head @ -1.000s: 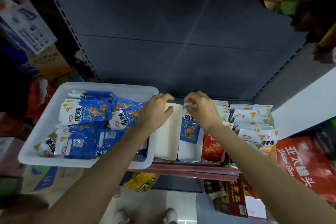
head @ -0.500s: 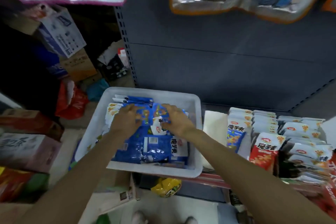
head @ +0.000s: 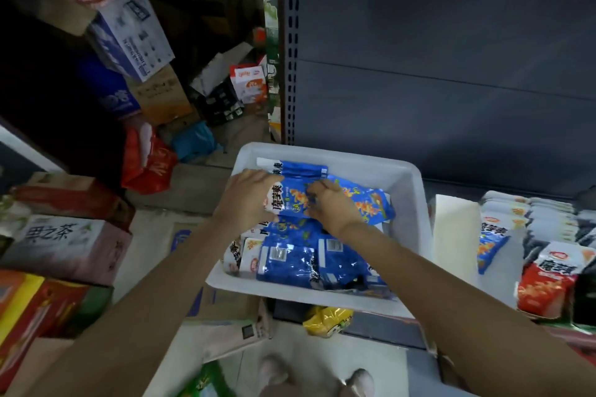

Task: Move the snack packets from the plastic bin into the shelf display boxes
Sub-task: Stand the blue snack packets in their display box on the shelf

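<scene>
A: Status of hands?

B: Both are in the bin (head: 416,203). Left hand (head: 250,200) curls over the white end of a blue packet (head: 292,198) at the top of the pile. Right hand (head: 332,205) pinches the same packet near its middle. Likely gathering it, perhaps with others beneath; how many, I cannot tell.

A: Where is the stock?

B: Blue packets fill most of the bin, lying flat and overlapping, some face down with labels showing. The bin rests on the shelf edge, just left of the display boxes (head: 451,235).

A: Why there?

B: My judgement: it keeps the carry short, bin to box, side by side.

A: State of boxes?

B: Nearest white box holds one upright blue packet (head: 490,243) with bare room beside it. Further right stand rows of white-topped packets and a red one (head: 545,284), already filed on edge.

A: Progress?

B: Early to middle; the bin looks well stocked.
</scene>
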Demonstrator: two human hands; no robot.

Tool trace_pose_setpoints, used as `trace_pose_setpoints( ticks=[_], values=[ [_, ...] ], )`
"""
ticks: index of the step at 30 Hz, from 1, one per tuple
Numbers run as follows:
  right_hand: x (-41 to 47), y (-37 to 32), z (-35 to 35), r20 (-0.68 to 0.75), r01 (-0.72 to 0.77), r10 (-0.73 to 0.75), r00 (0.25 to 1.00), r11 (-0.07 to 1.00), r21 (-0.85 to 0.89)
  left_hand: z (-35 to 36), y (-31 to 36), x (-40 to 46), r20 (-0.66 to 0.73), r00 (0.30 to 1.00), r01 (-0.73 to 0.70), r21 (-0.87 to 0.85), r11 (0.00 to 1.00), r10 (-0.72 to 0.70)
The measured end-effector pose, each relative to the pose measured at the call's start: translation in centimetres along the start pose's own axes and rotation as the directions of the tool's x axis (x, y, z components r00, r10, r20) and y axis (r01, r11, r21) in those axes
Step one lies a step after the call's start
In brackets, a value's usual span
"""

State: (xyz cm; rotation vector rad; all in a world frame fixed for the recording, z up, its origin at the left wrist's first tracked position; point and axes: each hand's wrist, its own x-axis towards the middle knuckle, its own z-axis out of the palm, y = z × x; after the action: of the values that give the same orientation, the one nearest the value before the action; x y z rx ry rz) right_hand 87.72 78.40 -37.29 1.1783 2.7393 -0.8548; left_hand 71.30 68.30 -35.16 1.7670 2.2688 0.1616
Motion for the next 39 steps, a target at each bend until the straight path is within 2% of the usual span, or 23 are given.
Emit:
trace_pose_setpoints(
  ticks=[2, 6, 8, 9, 10, 12, 13, 16, 20, 26, 32, 36, 39],
  values=[
    [0.0, -0.3, -0.4, -0.007, 0.028, -0.027, 1.000, 0.997, 0.068, -0.7, -0.3, -0.2, -0.083, 0.995, -0.062, -0.111, 0.992, 0.053],
    [-0.1, -0.5, -1.3, -0.043, 0.037, -0.030, 0.999, 0.984, 0.173, -0.9, -0.7, -0.5, -0.117, 0.984, -0.168, -0.362, 0.917, 0.134],
    [-0.4, -0.4, -1.9, -0.062, 0.033, -0.016, 0.998, 0.961, 0.275, -0.8, -0.6, -0.5, -0.152, 0.983, -0.163, -0.477, 0.864, 0.102],
    [-0.6, -0.2, -2.2, -0.056, 0.014, 0.009, 0.998, 0.920, 0.391, -0.9, -0.3, -0.5, -0.147, 0.988, -0.114, -0.563, 0.818, 0.037],
    [-0.9, -0.1, -2.4, -0.055, -0.002, 0.034, 0.998, 0.862, 0.507, -1.0, 0.1, -0.6, -0.119, 0.992, -0.048, -0.679, 0.733, -0.046],
    [-1.7, 0.3, -2.9, -0.060, -0.034, 0.095, 0.994, 0.769, 0.638, -1.2, 1.4, -0.5, -0.031, 0.987, 0.048, -0.876, 0.480, -0.155],
    [-2.1, 0.5, -3.2, -0.054, -0.048, 0.112, 0.992, 0.745, 0.665, -1.2, 2.1, -0.4, -0.018, 0.985, 0.054, -0.910, 0.411, -0.169],
    [-3.5, 0.6, -4.1, -0.053, -0.029, 0.094, 0.994, 0.703, 0.710, -1.3, 4.5, 0.0, -0.029, 0.993, 0.012, -0.943, 0.334, -0.117],
    [-5.1, 2.2, -5.9, -0.228, 0.095, 0.098, 0.969, 0.704, 0.704, -1.5, 8.4, 1.2, -0.031, 0.999, -0.013, -0.928, 0.371, -0.042],
    [-9.5, 7.5, -9.6, -0.403, 0.124, 0.192, 0.895, 0.760, 0.638, -0.2, 16.1, 2.7, -0.028, 0.999, -0.012, -0.905, 0.425, -0.032],
    [-14.6, 14.3, -13.9, -0.489, 0.138, 0.313, 0.814, 0.714, 0.687, 2.0, 24.5, 4.0, 0.001, 0.992, -0.085, -0.727, 0.682, 0.126],
    [-15.8, 17.1, -15.5, -0.532, 0.132, 0.313, 0.787, 0.757, 0.640, 3.3, 27.3, 4.9, 0.009, 0.983, -0.156, -0.480, 0.863, 0.183],
    [-16.4, 18.8, -16.3, -0.533, 0.094, 0.305, 0.789, 0.798, 0.596, 4.1, 29.2, 5.2, 0.025, 0.987, -0.143, -0.339, 0.930, 0.161]
  ],
)
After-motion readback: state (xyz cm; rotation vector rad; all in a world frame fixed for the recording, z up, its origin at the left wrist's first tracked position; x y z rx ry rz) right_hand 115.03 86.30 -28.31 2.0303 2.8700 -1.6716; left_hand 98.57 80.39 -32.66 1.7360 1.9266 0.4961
